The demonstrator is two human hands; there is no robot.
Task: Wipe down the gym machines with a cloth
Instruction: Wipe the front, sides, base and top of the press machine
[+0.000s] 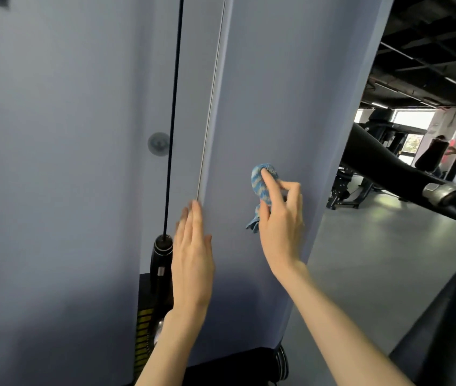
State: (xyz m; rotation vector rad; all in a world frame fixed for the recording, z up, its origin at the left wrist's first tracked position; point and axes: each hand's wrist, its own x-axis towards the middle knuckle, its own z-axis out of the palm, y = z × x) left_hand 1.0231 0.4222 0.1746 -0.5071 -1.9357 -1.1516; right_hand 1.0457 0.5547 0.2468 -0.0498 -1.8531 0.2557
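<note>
Hands are at the grey panel (pixel 277 107): left hand (pixel 193 254), blurred, seems flat and holds nothing; right hand (pixel 279 218) pinches the bunched blue cloth (pixel 261 182) against it. Its tail, loose below this grip, could snag the black cable (pixel 173 107) farther left.

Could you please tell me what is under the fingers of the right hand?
A bunched blue-and-white cloth lies under the right hand, held against the grey-blue machine panel. The panel surface behind the cloth is covered, so its state cannot be seen.
</note>
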